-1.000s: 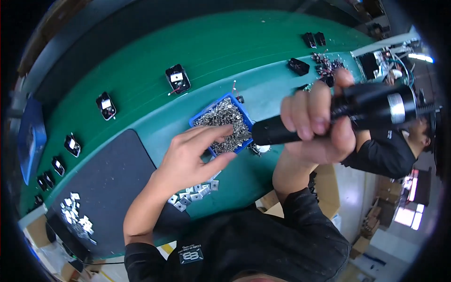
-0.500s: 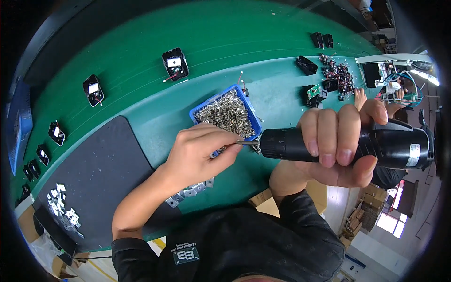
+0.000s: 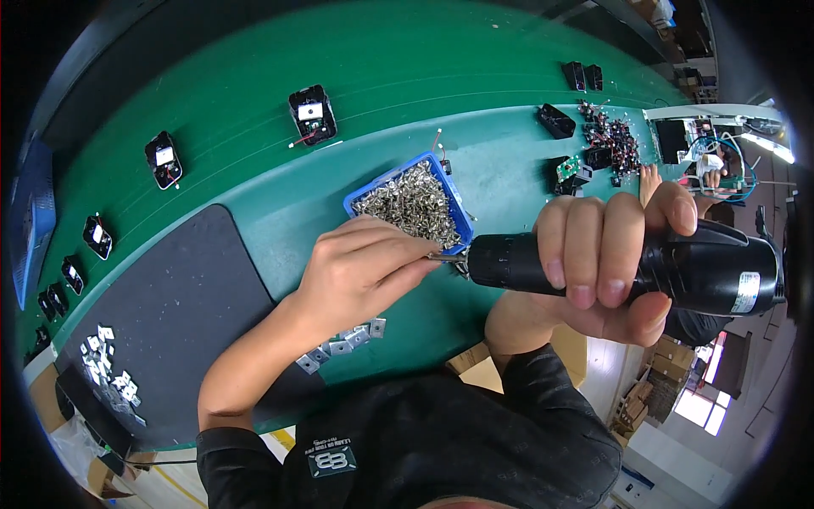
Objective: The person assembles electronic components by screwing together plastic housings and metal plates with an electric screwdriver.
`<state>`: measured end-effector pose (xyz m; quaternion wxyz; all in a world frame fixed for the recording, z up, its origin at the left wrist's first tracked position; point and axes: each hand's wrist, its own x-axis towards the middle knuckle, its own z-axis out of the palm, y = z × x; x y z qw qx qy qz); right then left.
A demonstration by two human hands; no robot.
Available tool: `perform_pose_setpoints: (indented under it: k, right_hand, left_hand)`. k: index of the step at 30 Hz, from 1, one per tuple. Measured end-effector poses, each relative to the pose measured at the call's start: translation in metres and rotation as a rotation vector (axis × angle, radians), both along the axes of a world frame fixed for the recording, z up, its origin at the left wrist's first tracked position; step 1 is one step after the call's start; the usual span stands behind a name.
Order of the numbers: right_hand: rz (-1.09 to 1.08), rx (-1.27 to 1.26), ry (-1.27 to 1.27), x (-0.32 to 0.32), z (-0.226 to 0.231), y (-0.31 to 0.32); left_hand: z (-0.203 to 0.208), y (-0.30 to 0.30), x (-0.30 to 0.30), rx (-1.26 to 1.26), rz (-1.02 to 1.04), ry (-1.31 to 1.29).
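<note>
The left hand (image 3: 352,270), its fingers parted over the blue bin (image 3: 460,215) of small metal parts (image 3: 411,204) a second ago, is now pinching the metal shaft (image 3: 449,258) at the front of the black electric screwdriver (image 3: 511,261). The right hand (image 3: 602,263) is still wrapping its fingers around the screwdriver's body, holding it above the table (image 3: 509,174), front end beside the bin.

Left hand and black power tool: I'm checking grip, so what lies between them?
Head view: a thin metal rod, pinched by the left hand, extends toward the power tool.
</note>
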<state>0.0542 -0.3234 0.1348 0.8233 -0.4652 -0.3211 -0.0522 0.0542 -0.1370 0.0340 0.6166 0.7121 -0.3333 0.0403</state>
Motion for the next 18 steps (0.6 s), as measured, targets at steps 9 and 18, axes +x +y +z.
perform_pose_setpoints:
  k: [9, 18]
  right_hand:
    - [0.042, 0.096, -0.123, 0.007, -0.0059, -0.002]
    - [0.053, 0.032, -0.127, 0.0096, -0.0061, -0.0027]
  left_hand:
    - [-0.0074, -0.0022, 0.0034, -0.092, -0.011, -0.03]
    - [-0.0089, -0.0011, 0.0033, -0.107, -0.008, -0.1]
